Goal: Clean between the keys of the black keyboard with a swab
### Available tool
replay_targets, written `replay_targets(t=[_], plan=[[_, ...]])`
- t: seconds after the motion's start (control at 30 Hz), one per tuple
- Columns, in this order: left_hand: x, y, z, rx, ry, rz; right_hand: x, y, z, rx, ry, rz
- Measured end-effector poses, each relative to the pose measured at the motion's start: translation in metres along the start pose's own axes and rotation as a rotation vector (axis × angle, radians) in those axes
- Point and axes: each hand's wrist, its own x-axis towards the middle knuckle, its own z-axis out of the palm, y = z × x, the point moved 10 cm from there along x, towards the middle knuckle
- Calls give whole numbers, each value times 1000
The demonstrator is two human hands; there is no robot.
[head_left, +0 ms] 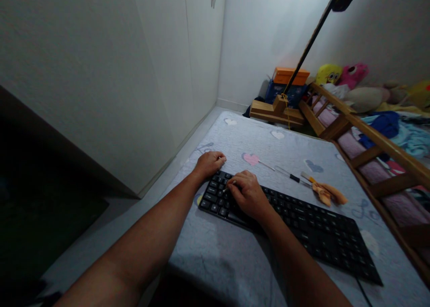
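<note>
A black keyboard (322, 239) lies at a slant on the quilted, heart-patterned cover. My right hand (250, 192) is over its left part, thumb and fingers pinching a thin white-tipped stick, which looks like a cotton swab (225, 190); the tip is down among the keys. At the keyboard's far left corner rests my left hand (210, 163), fingers curled together; what they hold, if anything, is hidden. Beyond the keyboard lie a thin wire tool with a black grip (294, 178), a small flat tool with an orange part (307, 177) and a bunched orange cloth (325, 193).
A tall pale cabinet (168, 65) stands on the left. A wooden rail (376, 127) runs along the right, with plush toys and clothes behind it. At the back are a wooden stand (277, 112) with a dark pole and an orange box (290, 75).
</note>
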Motion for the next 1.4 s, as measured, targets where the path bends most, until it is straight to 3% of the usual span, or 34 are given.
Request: replay_targets(t=[0.33, 0.8, 1.4], plan=[[-2, 2, -1, -12, 3, -1, -1, 9, -4, -42, 59, 40], [-2, 2, -1, -12, 1, -9, -6, -4, -3, 17, 52, -12], [-2, 0, 0, -8, -3, -14, -7, 11, -8, -62, 99, 70]])
